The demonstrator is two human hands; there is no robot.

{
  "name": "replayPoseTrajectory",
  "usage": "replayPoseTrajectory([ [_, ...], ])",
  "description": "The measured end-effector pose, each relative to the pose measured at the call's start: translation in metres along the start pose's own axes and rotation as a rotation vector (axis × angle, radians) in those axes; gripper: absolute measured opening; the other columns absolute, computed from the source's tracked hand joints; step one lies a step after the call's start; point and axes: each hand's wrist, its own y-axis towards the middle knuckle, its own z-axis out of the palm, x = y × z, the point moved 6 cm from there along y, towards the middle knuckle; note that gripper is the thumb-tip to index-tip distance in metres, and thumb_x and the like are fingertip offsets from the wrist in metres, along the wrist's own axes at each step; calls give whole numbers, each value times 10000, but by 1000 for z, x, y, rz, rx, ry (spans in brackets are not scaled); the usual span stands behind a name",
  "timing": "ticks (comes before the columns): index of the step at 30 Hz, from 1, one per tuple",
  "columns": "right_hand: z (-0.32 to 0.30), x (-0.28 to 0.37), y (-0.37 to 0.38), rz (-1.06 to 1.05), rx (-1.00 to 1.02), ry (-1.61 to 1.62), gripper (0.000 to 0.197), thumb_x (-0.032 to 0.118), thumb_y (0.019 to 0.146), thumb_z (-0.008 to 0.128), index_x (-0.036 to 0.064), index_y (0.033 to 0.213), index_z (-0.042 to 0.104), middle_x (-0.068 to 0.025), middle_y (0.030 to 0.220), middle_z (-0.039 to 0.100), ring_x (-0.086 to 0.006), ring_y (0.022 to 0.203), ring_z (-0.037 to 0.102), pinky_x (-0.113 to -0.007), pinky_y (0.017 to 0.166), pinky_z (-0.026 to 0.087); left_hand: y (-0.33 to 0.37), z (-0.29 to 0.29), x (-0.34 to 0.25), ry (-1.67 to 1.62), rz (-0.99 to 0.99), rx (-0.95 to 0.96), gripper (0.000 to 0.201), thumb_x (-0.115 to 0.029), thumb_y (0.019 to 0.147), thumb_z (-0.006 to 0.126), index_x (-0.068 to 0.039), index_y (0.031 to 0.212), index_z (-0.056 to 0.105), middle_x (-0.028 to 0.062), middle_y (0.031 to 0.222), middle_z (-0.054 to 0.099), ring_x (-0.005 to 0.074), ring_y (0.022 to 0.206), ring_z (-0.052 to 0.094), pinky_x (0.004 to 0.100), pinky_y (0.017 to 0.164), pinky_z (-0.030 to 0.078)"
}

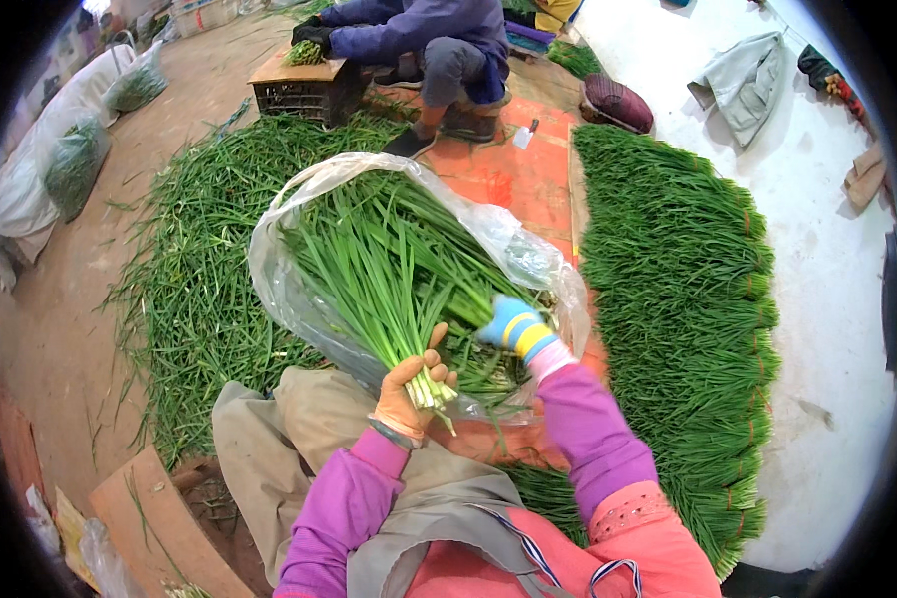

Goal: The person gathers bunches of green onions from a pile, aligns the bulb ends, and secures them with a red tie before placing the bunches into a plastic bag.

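My left hand (pixel 405 392), in an orange glove, is closed round a bunch of garlic chives (pixel 367 284). Its pale cut ends stick out toward me, and the green leaves fan away over an open clear plastic bag (pixel 272 261). More garlic chives lie loose inside that bag. Over its right part is my right hand (pixel 516 325), in a blue and yellow striped glove. Its fingers are slightly blurred and closed on the stem ends of some chives (pixel 465 301). The bag stands in front of my knees.
Loose chives (pixel 214 229) cover the floor to the left. Tied bunches stand in a long row (pixel 668 299) at right. Ahead, a person in dark gloves works at a board-topped black crate (pixel 299 100). A knife (pixel 525 134) lies on the orange sheet. Cardboard (pixel 164 523) is at lower left.
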Motion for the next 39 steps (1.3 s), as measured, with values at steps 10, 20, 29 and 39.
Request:
replayPoseTrajectory([
  [10,-45,31,-52,-260,82,368,409,335,617,668,-9,830,615,-174,765,632,-275,658,612,-356,622,488,2,-9,9,70,-115,-128,590,-179,791,591,35,1284,349,100,990,594,226,852,582,374,773,490],
  [20,35,89,-96,-361,5,-305,961,322,628,682,-165,1252,138,-192,755,625,-342,671,628,-400,592,498,-4,-27,14,268,-201,-363,314,-218,815,565,-36,1071,563,109,967,633,239,845,620,368,776,504],
  [29,-7,76,-109,-518,184,548,466,259,735,599,50,1146,527,-181,890,625,-301,787,624,-354,674,499,-7,-47,-2,243,-131,-415,318,-194,802,526,5,1044,582,124,920,641,241,806,615,375,749,504],
  [39,20,0,-34,11,-181,-164,614,461,675,656,20,1069,490,-196,834,626,-320,824,613,-404,731,474,-3,-20,-4,24,-46,-149,471,-159,805,518,69,1207,424,201,1122,556,287,881,608,403,839,490],
])
